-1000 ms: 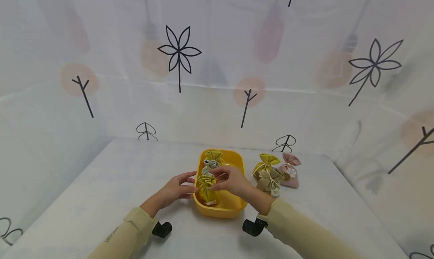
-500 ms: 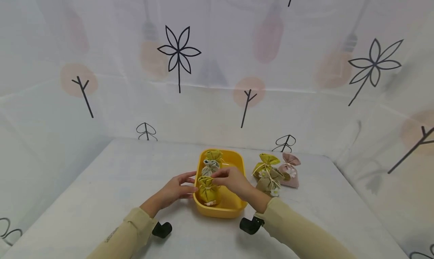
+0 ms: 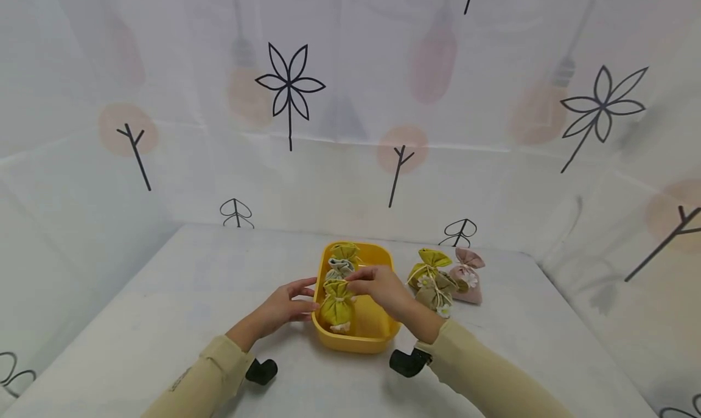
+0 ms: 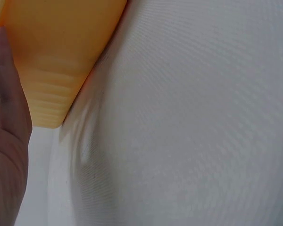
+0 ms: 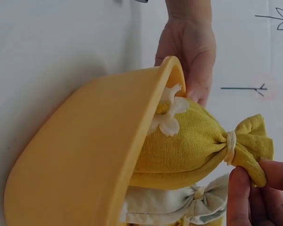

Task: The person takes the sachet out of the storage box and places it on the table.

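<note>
"What is the right hand (image 3: 383, 291) gripping?"

"Its fingers (image 5: 239, 194) are pinching the ruffled top of a yellow-green woven pouch (image 5: 184, 148), which is poking above the rim of a rounded plastic bin (image 5: 75, 150), its lower part lying inside. A pale cord (image 5: 231, 147) is cinching its neck; a white flower (image 5: 169, 125) is trimming it."

"And the left?"

"The left hand (image 3: 280, 309) is resting uncurled against the bin's side."

"Any room?"

"Smooth bin floor is showing on the right; a grey-white pouch (image 3: 341, 268) and a second yellow-green pouch (image 3: 346, 251) are lining the left wall. Three more pouches (image 3: 432, 296) are clustering on the table (image 3: 257, 263)."

"Writing?"

"A mark (image 3: 179, 379) on the left sleeve (image 3: 205, 381) is looking too small to read."
</note>
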